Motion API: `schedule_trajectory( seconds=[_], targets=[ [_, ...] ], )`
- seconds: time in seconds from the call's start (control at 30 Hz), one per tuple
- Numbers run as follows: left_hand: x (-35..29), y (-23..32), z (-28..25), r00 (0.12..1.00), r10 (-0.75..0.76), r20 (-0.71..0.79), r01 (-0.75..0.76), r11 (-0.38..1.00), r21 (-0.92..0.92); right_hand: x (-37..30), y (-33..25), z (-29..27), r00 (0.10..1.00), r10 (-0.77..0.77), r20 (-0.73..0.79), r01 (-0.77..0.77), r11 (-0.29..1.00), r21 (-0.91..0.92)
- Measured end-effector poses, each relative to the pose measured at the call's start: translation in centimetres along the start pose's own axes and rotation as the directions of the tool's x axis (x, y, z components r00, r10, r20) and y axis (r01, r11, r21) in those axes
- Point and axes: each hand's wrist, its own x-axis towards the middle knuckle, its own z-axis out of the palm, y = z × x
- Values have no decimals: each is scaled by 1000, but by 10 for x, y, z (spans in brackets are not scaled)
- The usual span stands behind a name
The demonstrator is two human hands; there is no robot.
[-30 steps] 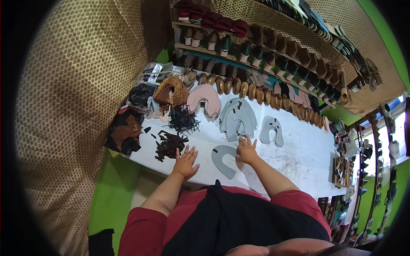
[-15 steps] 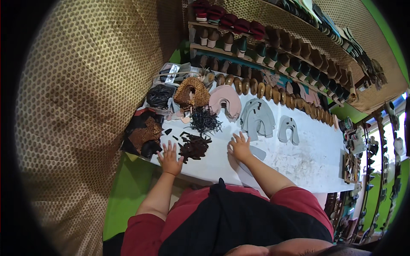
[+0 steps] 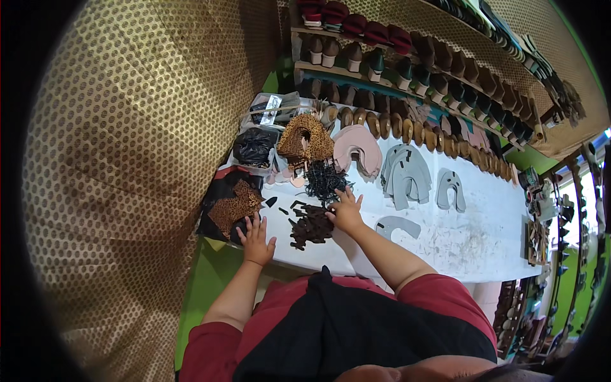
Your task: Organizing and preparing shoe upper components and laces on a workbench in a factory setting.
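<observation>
My left hand [image 3: 256, 242] lies at the table's front edge with fingers spread, holding nothing. It is beside a black and leopard-print bundle of material [image 3: 234, 210]. To its right is a heap of small dark brown strips [image 3: 312, 229], with a few loose dark pieces around it. My right hand [image 3: 347, 212] is at the heap's right side, fingers apart. Its fingertips reach the heap's edge and the lower end of a tangle of thin black straps [image 3: 324, 181]; whether they touch is unclear. A single grey curved cutout [image 3: 400, 226] lies right of my right forearm.
Behind the straps are stacked leopard-print cutouts [image 3: 304, 149] and pink cutouts [image 3: 350, 143]. Two grey stacks [image 3: 407, 167] [image 3: 451, 181] lie farther right, topped with small dark pieces. A black plastic bag [image 3: 254, 148] sits at the left. Shoe shelves [image 3: 375, 79] stand behind the white-covered table [image 3: 471, 258].
My right hand has moved left, from beside the grey cutout to the brown heap's edge. The grey cutout now shows more fully. My left hand stays near the table edge; the view has shifted.
</observation>
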Motion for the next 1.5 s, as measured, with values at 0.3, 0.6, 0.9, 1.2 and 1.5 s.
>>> schedule_trajectory(
  seconds=[0.3,0.6,0.9,1.2,1.5],
  targets=[
    [24,14,0,998,51,26,-51,999,11,1,14,12,996,51,-75,-43,993,110],
    [42,49,12,998,66,-10,-65,995,80,-37,79,-33,930,363,55,-358,929,-91],
    [40,75,17,998,68,16,-68,997,37,-48,77,-32,976,216,-1,-215,973,-78],
    [25,80,4,995,73,73,-75,997,20,-2,-7,2,997,-76,27,70,982,174],
    [4,59,-2,989,44,140,-48,999,22,14,-31,8,989,-135,54,134,990,34]
  ],
)
